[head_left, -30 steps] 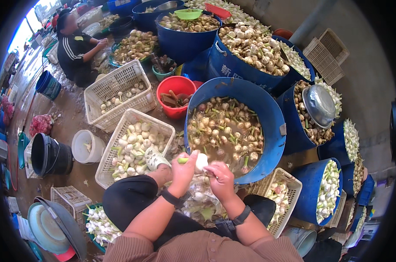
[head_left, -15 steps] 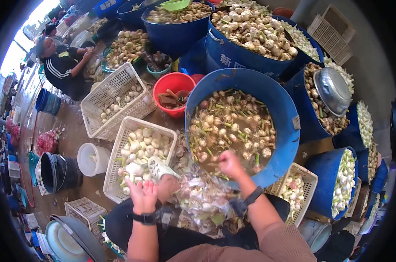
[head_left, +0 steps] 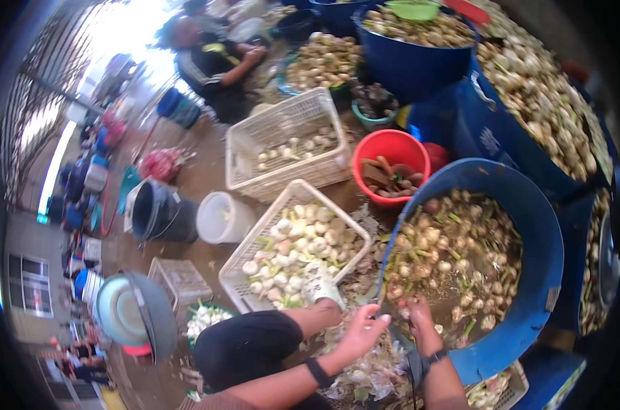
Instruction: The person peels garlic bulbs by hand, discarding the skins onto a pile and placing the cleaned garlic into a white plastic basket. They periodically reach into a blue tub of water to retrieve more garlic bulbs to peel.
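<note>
My left hand [head_left: 362, 335] is beside the near left rim of a blue tub [head_left: 539, 307], fingers loosely bent and thumb apart. No object shows in it. My right hand [head_left: 422, 322] is closed just inside that rim, its fingertips together; what they grip is too blurred to name. Garlic bulbs [head_left: 453, 239] with green stem stubs lie in murky water in the tub. Below my hands is a heap of papery garlic skins [head_left: 371, 372]. To the left, a white crate [head_left: 238, 273] holds pale, cleaned garlic bulbs [head_left: 303, 239], near my shoe [head_left: 321, 283].
A red bucket [head_left: 392, 143] with brownish pieces stands behind the tub. Another white crate [head_left: 255, 164], a white pail [head_left: 221, 219] and a black bucket [head_left: 153, 212] stand left. Big blue barrels [head_left: 419, 58] of garlic line the back. A person [head_left: 211, 68] sits at far left.
My view has swung left, shifting the scene rightward. My left hand has left the white crate for the tub rim. My right hand has drawn from the tub's water to its near left side.
</note>
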Available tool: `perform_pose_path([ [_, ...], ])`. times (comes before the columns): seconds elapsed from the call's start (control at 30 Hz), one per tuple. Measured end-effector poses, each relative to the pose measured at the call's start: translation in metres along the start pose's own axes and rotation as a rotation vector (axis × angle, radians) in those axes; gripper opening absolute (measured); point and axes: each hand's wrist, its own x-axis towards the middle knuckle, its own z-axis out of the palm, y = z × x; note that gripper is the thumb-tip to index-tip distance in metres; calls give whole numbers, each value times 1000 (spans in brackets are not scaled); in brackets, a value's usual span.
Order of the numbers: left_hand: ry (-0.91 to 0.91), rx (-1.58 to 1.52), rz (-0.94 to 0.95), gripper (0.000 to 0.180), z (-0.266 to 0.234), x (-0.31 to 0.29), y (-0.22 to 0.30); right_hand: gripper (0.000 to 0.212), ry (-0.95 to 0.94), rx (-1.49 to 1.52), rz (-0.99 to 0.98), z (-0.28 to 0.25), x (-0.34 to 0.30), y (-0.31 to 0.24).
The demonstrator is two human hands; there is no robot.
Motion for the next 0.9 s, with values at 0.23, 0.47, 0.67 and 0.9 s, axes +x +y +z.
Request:
perform_pose_path([
  [0.23, -112, -283, -127, 47, 3, -24, 37, 17, 406, -1216, -1427, 76, -196, -94],
  [0.47, -193, 260, 113, 57, -30, -44, 54, 6, 109, -1516, -1037, 66, -256, -79],
  [0.67, -502, -41, 146, 49, -19, -38, 46, 21, 54, -350, -372, 40, -244, -59],
  [0.9, -692, -177, 365, 24, -40, -27, 40, 18, 213, -542, -513, 64, -256, -61],
])
